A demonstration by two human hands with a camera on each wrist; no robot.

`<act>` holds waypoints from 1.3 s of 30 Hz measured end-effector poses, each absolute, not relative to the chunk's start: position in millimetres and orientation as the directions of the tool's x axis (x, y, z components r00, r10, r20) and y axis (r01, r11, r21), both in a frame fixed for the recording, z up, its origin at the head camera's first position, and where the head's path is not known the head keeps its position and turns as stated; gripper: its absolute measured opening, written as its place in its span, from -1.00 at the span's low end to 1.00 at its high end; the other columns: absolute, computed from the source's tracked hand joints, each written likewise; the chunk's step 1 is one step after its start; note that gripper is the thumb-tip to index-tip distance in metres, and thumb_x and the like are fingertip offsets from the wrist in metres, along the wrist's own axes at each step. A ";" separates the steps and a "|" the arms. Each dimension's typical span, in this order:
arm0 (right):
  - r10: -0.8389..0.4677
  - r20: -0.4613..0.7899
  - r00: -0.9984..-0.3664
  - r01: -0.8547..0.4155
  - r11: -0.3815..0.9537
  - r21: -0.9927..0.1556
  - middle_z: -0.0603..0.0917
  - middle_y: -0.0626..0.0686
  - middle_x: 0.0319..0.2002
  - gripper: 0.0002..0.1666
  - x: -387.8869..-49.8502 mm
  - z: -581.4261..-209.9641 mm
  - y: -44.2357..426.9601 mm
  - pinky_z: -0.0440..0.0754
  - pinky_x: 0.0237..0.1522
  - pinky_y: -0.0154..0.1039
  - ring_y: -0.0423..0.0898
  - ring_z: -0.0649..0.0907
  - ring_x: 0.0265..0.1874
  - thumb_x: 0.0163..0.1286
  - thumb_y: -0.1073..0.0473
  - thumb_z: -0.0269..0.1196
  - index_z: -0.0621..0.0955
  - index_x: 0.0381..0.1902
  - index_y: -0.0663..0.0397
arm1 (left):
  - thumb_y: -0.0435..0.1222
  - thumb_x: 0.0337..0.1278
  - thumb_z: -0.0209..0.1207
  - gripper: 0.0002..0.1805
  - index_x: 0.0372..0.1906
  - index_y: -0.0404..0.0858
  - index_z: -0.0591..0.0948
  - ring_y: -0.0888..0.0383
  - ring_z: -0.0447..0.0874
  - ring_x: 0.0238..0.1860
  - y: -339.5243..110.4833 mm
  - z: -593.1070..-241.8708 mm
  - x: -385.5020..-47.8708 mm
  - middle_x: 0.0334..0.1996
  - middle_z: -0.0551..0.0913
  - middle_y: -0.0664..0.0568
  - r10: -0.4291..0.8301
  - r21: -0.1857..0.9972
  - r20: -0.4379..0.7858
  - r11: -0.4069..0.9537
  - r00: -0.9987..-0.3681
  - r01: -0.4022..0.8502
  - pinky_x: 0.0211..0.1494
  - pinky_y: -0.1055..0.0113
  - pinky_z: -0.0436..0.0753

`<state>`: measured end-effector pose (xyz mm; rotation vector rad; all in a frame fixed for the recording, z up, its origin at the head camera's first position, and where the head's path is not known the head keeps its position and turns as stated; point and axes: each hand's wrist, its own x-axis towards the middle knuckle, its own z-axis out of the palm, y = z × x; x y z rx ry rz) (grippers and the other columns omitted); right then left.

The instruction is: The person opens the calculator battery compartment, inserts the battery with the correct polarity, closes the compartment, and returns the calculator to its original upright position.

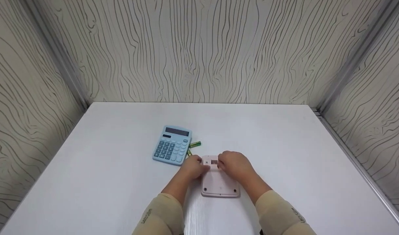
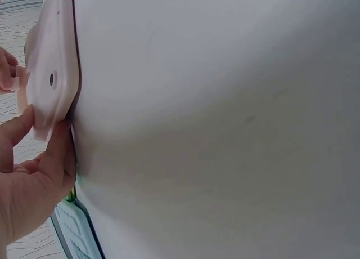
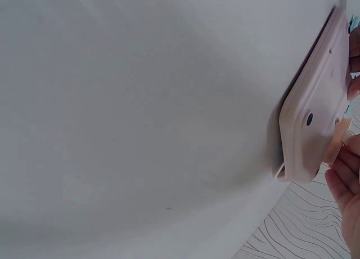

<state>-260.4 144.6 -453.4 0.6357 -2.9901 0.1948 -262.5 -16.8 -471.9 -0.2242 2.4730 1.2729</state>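
One white worktop carries two calculators: a blue calculator at left and, nearer and right of it, a pink calculator lying back-up. Two forearms slant inward: the left hand grips the pink calculator's far-left corner; the right hand, fingers curled, pinches a small peach-coloured piece at its far end. Two green batteries lie beside the blue calculator's right edge.

Before me on the table lay the face-down calculator; the face-up calculator lay farther left, two batteries at its right edge.
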 end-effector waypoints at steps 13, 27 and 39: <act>-0.391 0.308 -0.867 -0.435 0.896 -0.087 0.51 -0.12 -0.61 -0.87 -262.8 -453.2 159.9 0.55 -0.43 -0.25 -0.20 0.45 -0.61 0.20 0.21 0.22 0.57 -0.54 -0.02 | -0.16 0.02 0.25 -0.47 0.12 -0.27 0.46 0.10 0.50 -0.19 -14.5 -470.5 -262.2 -0.04 0.54 -0.06 -0.012 0.731 -0.420 0.589 -0.908 -0.346 -0.07 0.22 0.53; -0.256 0.196 -0.947 -0.281 0.953 -0.115 0.55 -0.04 -0.56 -0.90 -272.3 -461.7 193.6 0.58 -0.38 -0.18 -0.13 0.52 -0.56 0.24 0.24 0.16 0.58 -0.47 0.07 | -0.17 0.02 0.25 -0.48 0.09 -0.31 0.46 0.09 0.51 -0.18 -14.3 -470.9 -259.9 -0.05 0.55 -0.10 -0.005 0.748 -0.390 0.582 -0.921 -0.320 -0.05 0.20 0.54; -0.246 0.102 -0.964 -0.249 0.968 -0.018 0.60 0.06 -0.47 -0.89 -273.4 -477.6 218.7 0.62 -0.34 -0.14 0.02 0.64 -0.44 0.29 0.23 0.13 0.58 -0.37 0.15 | -0.19 0.00 0.26 -0.47 0.09 -0.33 0.46 0.05 0.51 -0.11 -13.4 -473.4 -261.7 -0.03 0.54 -0.13 -0.007 0.750 -0.365 0.590 -0.931 -0.299 0.02 0.16 0.51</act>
